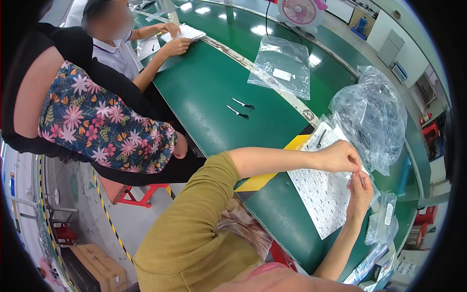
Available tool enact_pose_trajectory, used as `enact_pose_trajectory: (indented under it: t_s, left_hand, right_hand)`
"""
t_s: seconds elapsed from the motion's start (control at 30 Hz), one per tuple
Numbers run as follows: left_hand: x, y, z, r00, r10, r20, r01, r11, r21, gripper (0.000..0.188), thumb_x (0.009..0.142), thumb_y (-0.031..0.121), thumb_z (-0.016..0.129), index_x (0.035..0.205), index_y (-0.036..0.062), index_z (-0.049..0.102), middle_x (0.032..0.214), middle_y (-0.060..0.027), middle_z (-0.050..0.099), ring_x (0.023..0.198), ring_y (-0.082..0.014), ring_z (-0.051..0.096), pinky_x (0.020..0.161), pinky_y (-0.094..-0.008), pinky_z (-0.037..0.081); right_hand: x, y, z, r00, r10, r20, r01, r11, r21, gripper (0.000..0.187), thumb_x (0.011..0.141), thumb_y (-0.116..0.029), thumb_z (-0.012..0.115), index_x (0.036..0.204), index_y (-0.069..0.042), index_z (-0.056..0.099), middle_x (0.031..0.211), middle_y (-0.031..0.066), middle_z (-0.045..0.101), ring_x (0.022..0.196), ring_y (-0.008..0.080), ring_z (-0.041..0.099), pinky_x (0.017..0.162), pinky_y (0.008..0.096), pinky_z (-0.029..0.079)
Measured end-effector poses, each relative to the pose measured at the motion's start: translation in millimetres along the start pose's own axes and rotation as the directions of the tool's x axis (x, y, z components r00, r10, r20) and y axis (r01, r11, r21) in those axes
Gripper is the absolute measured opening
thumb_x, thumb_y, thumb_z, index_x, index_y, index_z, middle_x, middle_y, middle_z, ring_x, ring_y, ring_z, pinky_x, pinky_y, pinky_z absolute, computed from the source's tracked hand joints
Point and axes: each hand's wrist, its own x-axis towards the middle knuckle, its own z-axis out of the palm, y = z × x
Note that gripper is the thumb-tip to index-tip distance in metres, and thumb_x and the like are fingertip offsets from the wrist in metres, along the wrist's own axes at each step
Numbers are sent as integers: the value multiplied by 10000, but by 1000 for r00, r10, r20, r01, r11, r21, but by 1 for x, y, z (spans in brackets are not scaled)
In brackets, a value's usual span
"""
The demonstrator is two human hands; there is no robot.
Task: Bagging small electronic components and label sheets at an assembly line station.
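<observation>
My left hand and my right hand meet at the right side of the green table, with fingertips pinched close together. Whatever sits between them is too small to make out. Beneath them lies a sheet of paper covered in small printed marks. A small black part rests at its far end. Farther left on the table are two slim parts, each with a black end and a white stem. Right beside my left hand bulges a large clear plastic bag with dark contents.
A flat clear bag with a white label lies across the table's pale divider strip. A smaller clear bag is near my right wrist. At the upper left, a co-worker's hands work over papers. A pink fan stands at the back.
</observation>
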Motion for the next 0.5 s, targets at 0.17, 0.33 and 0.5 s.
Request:
enact_pose_trajectory:
  t_s: [0.17, 0.33, 0.5]
  left_hand:
    - [-3, -2, 5, 1000, -4, -7, 4, 1000, 3, 125, 704, 88, 624, 779, -4, 664, 761, -92, 617, 697, -124, 591, 637, -242, 466]
    - [-4, -4, 9, 999, 35, -4, -35, 999, 20, 124, 710, 88, 613, 780, -8, 650, 752, -90, 618, 685, -121, 590, 633, -247, 466]
    - [-4, -8, 11, 997, 82, 7, -82, 994, 68, 133, 713, 99, 597, 774, -11, 640, 724, -93, 621, 667, -130, 589, 621, -262, 463]
  right_hand:
    - [-3, 2, -1, 1000, -11, 14, 11, 1000, -10, 123, 830, -76, 578, 922, 4, 565, 752, 0, 548, 639, 64, 451, 595, 193, 338]
    - [-4, 8, -4, 999, -32, 24, 32, 999, -5, 110, 837, -87, 573, 910, -6, 562, 735, -7, 537, 630, 58, 447, 594, 187, 341]
    - [-5, 11, -3, 999, -44, 27, 43, 999, 20, 92, 847, -91, 561, 904, -19, 562, 728, -10, 528, 627, 49, 448, 592, 169, 354]
